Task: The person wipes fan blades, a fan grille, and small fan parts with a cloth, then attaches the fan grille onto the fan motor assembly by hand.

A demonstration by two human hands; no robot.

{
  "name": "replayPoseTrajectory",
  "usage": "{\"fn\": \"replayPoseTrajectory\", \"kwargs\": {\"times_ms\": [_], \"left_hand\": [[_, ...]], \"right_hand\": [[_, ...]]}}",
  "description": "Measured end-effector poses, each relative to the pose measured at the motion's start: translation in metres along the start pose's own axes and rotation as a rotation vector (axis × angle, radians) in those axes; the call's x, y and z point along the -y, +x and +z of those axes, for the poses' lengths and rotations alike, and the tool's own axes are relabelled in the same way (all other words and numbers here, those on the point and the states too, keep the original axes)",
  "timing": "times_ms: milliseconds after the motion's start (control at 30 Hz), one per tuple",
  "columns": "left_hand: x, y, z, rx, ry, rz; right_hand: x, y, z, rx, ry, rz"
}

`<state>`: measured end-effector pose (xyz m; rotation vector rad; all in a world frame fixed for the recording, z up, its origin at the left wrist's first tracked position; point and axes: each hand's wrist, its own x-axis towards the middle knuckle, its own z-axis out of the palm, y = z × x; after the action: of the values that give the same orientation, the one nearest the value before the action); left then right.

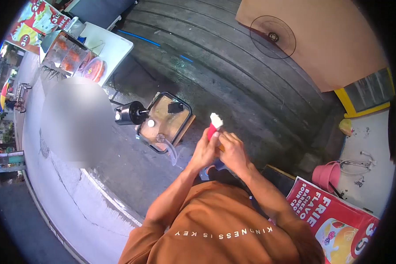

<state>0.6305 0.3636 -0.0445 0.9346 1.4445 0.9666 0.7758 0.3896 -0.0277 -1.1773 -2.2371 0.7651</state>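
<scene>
My left hand (205, 151) and my right hand (233, 152) are together in front of my chest, fingers closed. Between them is what looks like a paintbrush (214, 124), with a red band and a ragged white end pointing up and away. Most of its handle is hidden by my fingers. Beyond my hands, to the left, stands a chair or stool with a wooden seat (165, 118) and a black metal frame. A black cylinder with a metal shaft (131, 113) lies at its left edge. On the seat are a white round cap (151, 123) and a black part (175, 108).
A white table (119, 46) with drink containers stands at upper left, near a blurred person (77, 123). A round fan grille (273, 37) rests against brown board. At right are a pink bucket (327, 176) and a red fries poster (325, 215). The grey floor looks wet.
</scene>
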Motion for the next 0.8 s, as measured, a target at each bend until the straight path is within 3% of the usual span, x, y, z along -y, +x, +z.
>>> {"fn": "replayPoseTrajectory", "kwargs": {"times_ms": [67,133,200,267,333,367,500,633,733,800], "left_hand": [[0.002,-0.008,-0.011,0.015,-0.343,-0.128],[0.003,-0.017,-0.031,0.047,-0.536,-0.112],[-0.005,-0.035,-0.051,0.057,-0.703,-0.144],[-0.011,-0.051,-0.071,0.041,-0.744,-0.113],[-0.016,-0.061,-0.083,-0.013,-0.922,-0.027],[-0.02,-0.066,-0.092,0.054,-0.976,0.001],[-0.053,-0.082,-0.107,-0.008,-1.08,0.194],[-0.06,-0.088,-0.126,-0.103,-1.044,0.386],[-0.056,-0.087,-0.137,-0.07,-0.878,0.459],[-0.054,-0.077,-0.128,-0.16,-0.638,0.469]], "right_hand": [[-0.001,0.009,0.006,-0.009,0.098,-0.034],[0.007,0.021,0.004,-0.034,0.247,-0.053],[0.003,0.028,0.009,0.002,0.538,0.096],[0.012,0.036,0.008,0.017,0.756,0.319],[0.02,0.045,0.012,-0.095,1.053,0.395],[0.027,0.046,0.012,-0.05,1.236,0.39],[0.075,0.058,0.013,0.111,1.744,0.311],[0.094,0.067,0.03,0.082,1.775,0.286],[0.119,0.064,0.045,0.035,1.114,0.155],[0.146,0.063,0.056,-0.157,0.495,-0.24]]}}
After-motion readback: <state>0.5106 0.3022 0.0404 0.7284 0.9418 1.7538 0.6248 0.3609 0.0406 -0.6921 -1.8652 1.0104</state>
